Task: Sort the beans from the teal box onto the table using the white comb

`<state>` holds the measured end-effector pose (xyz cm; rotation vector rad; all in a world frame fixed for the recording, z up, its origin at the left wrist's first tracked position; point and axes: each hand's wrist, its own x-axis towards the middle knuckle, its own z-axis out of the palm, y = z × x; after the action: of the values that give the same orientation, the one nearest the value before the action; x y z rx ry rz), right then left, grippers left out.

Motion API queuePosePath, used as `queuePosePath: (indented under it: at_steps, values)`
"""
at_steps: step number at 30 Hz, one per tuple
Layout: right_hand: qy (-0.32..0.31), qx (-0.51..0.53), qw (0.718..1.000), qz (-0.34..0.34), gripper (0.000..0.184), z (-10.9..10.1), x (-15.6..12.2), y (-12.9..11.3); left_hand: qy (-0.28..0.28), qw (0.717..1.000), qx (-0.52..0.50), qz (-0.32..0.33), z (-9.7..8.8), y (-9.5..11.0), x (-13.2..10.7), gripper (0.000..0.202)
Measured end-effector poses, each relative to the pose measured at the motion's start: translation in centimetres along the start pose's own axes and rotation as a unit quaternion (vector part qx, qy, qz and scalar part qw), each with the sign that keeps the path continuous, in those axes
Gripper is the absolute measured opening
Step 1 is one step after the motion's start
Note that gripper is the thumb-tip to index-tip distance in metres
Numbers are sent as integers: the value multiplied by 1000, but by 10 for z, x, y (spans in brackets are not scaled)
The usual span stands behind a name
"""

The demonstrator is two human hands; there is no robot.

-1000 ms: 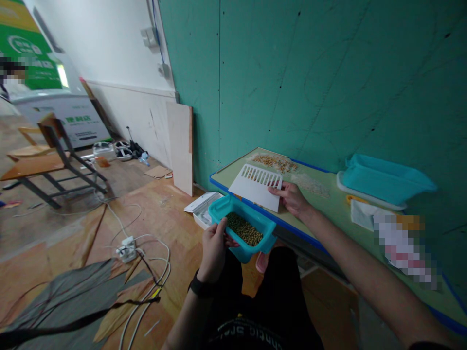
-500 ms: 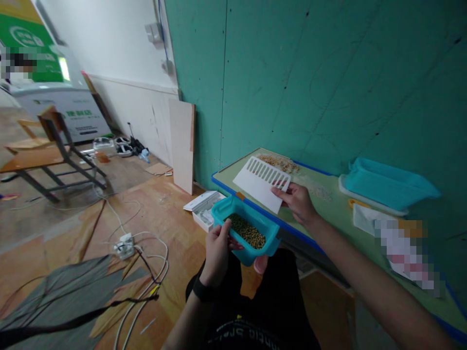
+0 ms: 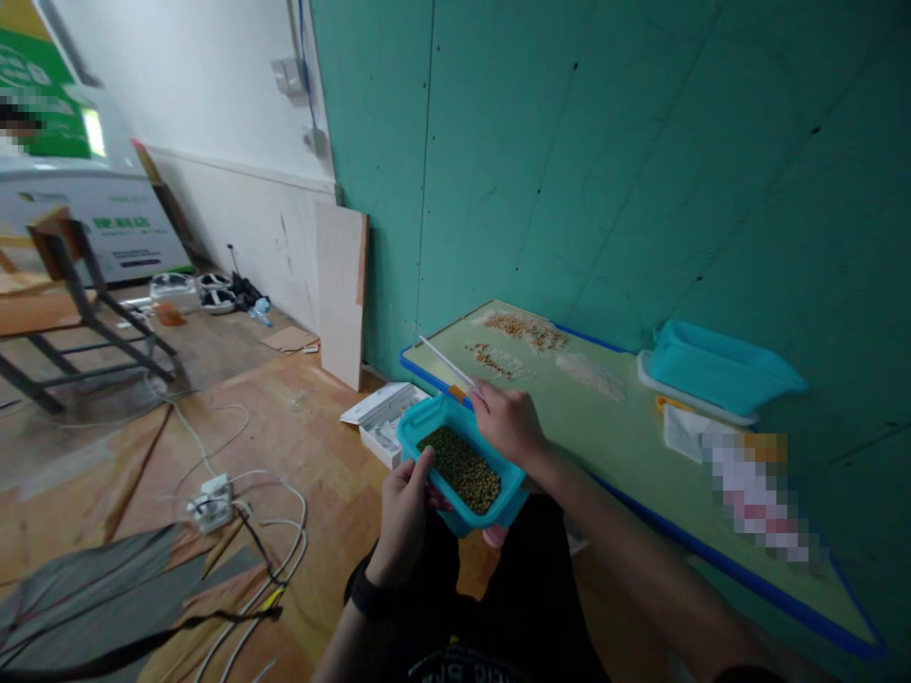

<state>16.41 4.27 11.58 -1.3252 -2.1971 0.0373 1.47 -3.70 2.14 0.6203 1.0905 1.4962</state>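
Observation:
My left hand (image 3: 407, 503) grips the near rim of a turquoise plastic bin (image 3: 513, 482), thumb on the rim and fingers below. Green beans, probably mung beans, and tan soybeans (image 3: 466, 471) cover its bottom. Closed around a white slotted scraper (image 3: 442, 359), my right hand (image 3: 509, 422) is over the bin's far side. The scraper is seen nearly edge-on, angled up to the left over the table's edge. On the green table (image 3: 598, 422) lie a pile of soybeans mixed with pale grains (image 3: 523, 330), a smaller soybean patch (image 3: 491, 359) and a patch of rice-like grains (image 3: 589, 375).
A second turquoise bin (image 3: 726, 365) rests on a white lid at the table's back right, near a blurred-out packet (image 3: 761, 503). Beside the table is an open white box (image 3: 384, 427). Cables and a power strip (image 3: 212, 503) lie on the floor; a chair (image 3: 64, 304) stands left.
My right hand has moved left and toward the bin, turning the scraper from face-on to nearly edge-on. A soybean patch the scraper covered now shows. The view has shifted right.

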Motion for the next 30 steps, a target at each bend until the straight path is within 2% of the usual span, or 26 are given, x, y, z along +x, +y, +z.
queuePosePath:
  at_steps: [5, 8, 14, 18, 24, 30]
  values:
    - [-49, -99, 993, -30, 47, -7, -13, 4, 4, 1000, 4, -1, -3, -2, 2, 56]
    - [-51, -126, 990, -24, 47, -16, -23, 14, -1, 1000, 12, 5, -4, -2, 2, 56]
    - [7, -148, 989, -12, 37, -34, -45, 42, 5, 1000, 12, 7, -4, 0, 2, 56]
    - [49, -170, 984, -29, 34, -44, -61, 59, 3, 1000, 2, 3, -3, 0, 2, 56]
    - [73, -181, 980, -28, 37, -65, -79, 82, -1, 1000, 4, 9, -2, -1, 3, 56]
    - [92, -161, 982, 14, 40, -74, -89, 101, 1, 1000, 3, 12, -2, -2, 6, 54]
